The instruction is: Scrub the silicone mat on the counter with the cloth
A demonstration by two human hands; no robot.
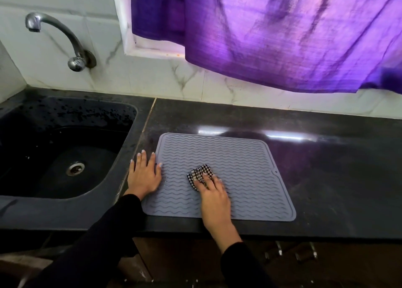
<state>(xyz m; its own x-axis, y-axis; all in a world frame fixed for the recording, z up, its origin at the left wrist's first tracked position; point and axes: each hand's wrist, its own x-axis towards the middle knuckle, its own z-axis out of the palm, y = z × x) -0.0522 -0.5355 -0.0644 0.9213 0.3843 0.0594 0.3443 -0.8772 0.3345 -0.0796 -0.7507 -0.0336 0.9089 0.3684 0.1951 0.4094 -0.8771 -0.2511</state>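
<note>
A person's right hand (214, 195) presses a bunched black-and-white checked cloth (199, 176) under its fingers onto the middle of a grey ridged silicone mat (243, 163), which lies flat at the near edge of a dark counter (326, 179). The left hand (144, 174), fingers spread flat, rests across the mat's left edge. To the far left sit a black sink (61, 148) and a wall tap (63, 40), with a purple curtain (272, 33) hanging beyond.

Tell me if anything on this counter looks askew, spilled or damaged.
Little stands out. The grey ribbed silicone mat lies flat but turned slightly against the black stone counter edge. The left hand pins its left edge; the right hand presses the crumpled black-and-white checked cloth. Droplets speckle the black sink rim.
</note>
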